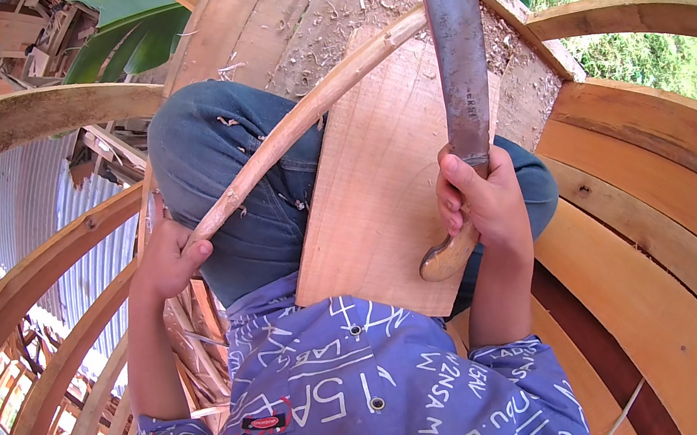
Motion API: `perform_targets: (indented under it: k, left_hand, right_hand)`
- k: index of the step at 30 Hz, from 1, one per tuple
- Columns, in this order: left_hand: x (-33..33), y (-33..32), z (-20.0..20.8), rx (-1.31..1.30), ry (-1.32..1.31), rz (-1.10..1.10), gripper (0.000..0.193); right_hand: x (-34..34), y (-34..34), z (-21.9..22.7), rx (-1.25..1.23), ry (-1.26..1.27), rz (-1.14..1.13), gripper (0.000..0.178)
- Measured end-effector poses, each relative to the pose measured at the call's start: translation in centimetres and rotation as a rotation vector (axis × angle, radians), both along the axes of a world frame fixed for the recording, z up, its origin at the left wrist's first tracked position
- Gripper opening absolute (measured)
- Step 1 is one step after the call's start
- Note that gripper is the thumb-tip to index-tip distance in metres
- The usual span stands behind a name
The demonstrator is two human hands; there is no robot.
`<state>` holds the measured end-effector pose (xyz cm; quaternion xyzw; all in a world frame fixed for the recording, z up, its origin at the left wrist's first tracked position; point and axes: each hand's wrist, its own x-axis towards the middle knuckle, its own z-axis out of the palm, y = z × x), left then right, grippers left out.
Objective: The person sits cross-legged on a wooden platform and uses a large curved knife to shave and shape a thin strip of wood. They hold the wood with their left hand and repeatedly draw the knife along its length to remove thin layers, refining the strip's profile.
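Bounded on the left by wooden rails (53,267), on the right by orange-brown planks (633,151). Edged at the far right by a raised wooden strip (526,24) along the planked surface (243,28). Opens onto grass (652,47) beyond the right side and onto corrugated metal sheets (50,226) beyond the left. Leaves the most room for moving over the flat board (378,176) between the knees, toward the far side.

Shows pale, finely grained wood on the board, and thin curled shavings (336,3) strewn over the far surface. Carries a few more flakes on the blue jeans (215,161). Contrasts smooth, peeled wood on the long, slender stick (289,135) with dull, mottled grey metal on the broad blade of the machete (456,43).

Closes the left fingers (176,232) around the near end of the stick, slanting from there over the left knee and board to the blade's left edge; cannot tell whether touching there. Wraps the right fingers (450,210) around the machete's rounded wooden handle, above the board's right side, blade pointing far and running out of view.
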<state>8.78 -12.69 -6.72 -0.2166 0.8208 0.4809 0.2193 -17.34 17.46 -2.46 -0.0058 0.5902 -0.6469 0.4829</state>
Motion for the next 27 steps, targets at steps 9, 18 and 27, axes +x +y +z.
perform_targets:
  k: [9,18,27]
  left_hand:
    - [0.5,-0.3,-0.6,-0.027,0.0,-0.041,0.083]
    - [0.3,-0.5,-0.3,0.019,0.003,-0.035,0.081]
    - [0.2,-0.2,-0.2,0.043,-0.011,-0.013,0.08]
  right_hand:
    - [2.2,-0.3,0.7,0.111,0.036,0.142,0.018]
    - [1.8,0.6,-0.2,-0.271,-0.408,0.145,0.026]
    - [0.8,-0.1,1.9,-0.084,-0.045,-0.109,0.026]
